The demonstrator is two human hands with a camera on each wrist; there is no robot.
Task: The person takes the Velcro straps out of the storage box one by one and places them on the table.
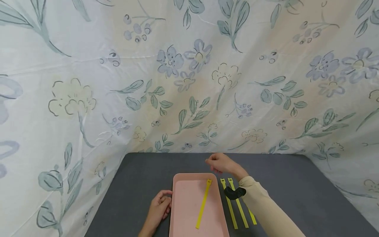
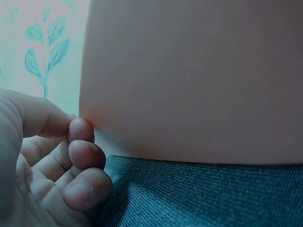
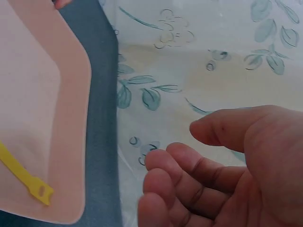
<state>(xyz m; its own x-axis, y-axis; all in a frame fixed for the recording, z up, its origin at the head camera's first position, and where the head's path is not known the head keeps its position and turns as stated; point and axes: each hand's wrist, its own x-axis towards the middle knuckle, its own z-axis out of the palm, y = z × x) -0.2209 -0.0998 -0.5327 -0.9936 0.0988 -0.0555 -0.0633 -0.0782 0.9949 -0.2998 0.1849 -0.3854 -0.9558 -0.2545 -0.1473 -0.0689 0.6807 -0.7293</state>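
Note:
A pink tray (image 1: 189,200) lies lengthwise on the dark table, with one yellow cable tie (image 1: 203,205) slanting across its floor. That tie's slotted head (image 3: 41,190) is near the tray's far corner in the right wrist view. At the tray's left side, my left hand (image 1: 158,209) has its fingers loosely bent; in the left wrist view its fingertips (image 2: 81,130) are against the outer wall. My right hand (image 1: 223,163) hovers past the tray's far right corner, fingers relaxed and holding nothing. Beneath the right forearm are three more yellow cable ties (image 1: 229,207), one partly hidden by the sleeve.
Dark grey cloth (image 1: 284,184) covers the table. A floral curtain (image 1: 189,75) hangs behind it and along both sides. A black band (image 1: 235,193) is around the right wrist, over a beige sleeve (image 1: 266,207).

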